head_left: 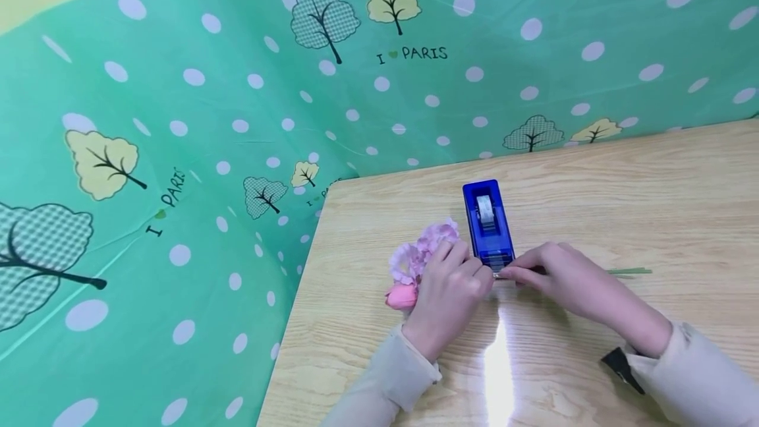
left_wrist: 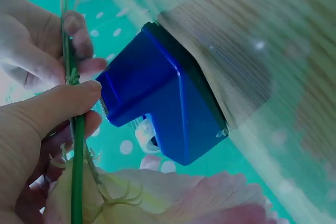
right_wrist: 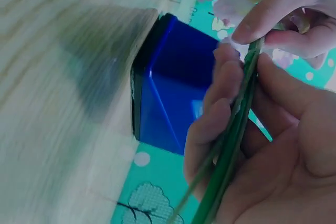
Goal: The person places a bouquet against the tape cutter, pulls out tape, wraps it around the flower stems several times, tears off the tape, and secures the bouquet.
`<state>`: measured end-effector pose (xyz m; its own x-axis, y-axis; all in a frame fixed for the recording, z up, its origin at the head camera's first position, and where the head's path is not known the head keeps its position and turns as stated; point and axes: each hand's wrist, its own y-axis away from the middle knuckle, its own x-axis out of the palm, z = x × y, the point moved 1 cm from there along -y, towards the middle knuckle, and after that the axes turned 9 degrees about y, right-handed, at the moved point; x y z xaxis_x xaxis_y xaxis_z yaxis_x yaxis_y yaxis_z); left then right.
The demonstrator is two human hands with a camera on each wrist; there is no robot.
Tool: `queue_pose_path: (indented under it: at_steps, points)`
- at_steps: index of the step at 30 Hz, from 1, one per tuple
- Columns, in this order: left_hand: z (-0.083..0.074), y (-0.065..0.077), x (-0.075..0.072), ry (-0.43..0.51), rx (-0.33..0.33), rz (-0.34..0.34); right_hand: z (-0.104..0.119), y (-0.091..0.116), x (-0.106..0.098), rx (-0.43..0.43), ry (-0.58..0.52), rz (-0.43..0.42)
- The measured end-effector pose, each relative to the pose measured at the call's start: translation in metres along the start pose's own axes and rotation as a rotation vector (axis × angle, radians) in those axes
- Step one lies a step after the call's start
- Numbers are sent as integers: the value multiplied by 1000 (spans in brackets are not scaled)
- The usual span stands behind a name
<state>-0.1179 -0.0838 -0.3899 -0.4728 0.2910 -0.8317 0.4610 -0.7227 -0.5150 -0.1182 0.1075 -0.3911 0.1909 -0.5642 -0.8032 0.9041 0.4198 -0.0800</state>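
Note:
Artificial flowers with pale pink petals (head_left: 435, 239) and a pink bud (head_left: 402, 296) lie at the left hand's outer side. My left hand (head_left: 453, 292) pinches their green stems (left_wrist: 77, 166) between thumb and fingers, just below the blossoms. Close beside it, my right hand (head_left: 560, 279) has its fingers curled round the same stems (right_wrist: 228, 150), thumb opposite. The stem ends stick out to the right, behind the right wrist. Right at both hands' fingertips is the front end of a blue tape dispenser (head_left: 501, 236), its toothed edge showing in the left wrist view.
A roll of tape (head_left: 485, 209) sits in the dispenser, which stands on a light wood-grain table (head_left: 593, 209). Green cloth with white dots and printed trees (head_left: 385, 104) hangs along the table's back and left sides. A black strap end (head_left: 621, 369) hangs by the right cuff.

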Motion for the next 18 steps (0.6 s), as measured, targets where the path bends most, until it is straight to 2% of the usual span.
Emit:
queue_pose_path:
  at_steps: [4, 9, 12, 18]
  points:
    - [-4, -1, -1, -16, -20, 32, -2, 0, 1, -17, -1, -17]
    - [-11, -2, -4, -93, -61, 100, -2, 0, 2, -57, 4, -60]
    - [-13, -1, -7, -124, -74, 130, -1, -1, 3, -50, 28, -81]
    - [-11, -1, -9, -78, -106, 182, -1, 0, 2, -42, 54, -119]
